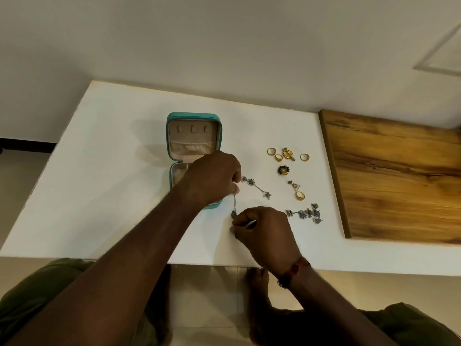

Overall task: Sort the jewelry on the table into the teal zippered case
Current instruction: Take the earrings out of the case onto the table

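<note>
One fine silver chain (259,187), square teal case (193,115)

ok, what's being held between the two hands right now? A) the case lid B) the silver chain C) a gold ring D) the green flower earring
B: the left hand and right hand each pinch the silver chain, beside the open teal case.

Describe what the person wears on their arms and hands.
No sleeves or gloves show in this view. The wrist of the right hand carries a reddish-brown beaded bracelet. The left hand and its wrist carry nothing visible, and no rings show on either.
</note>
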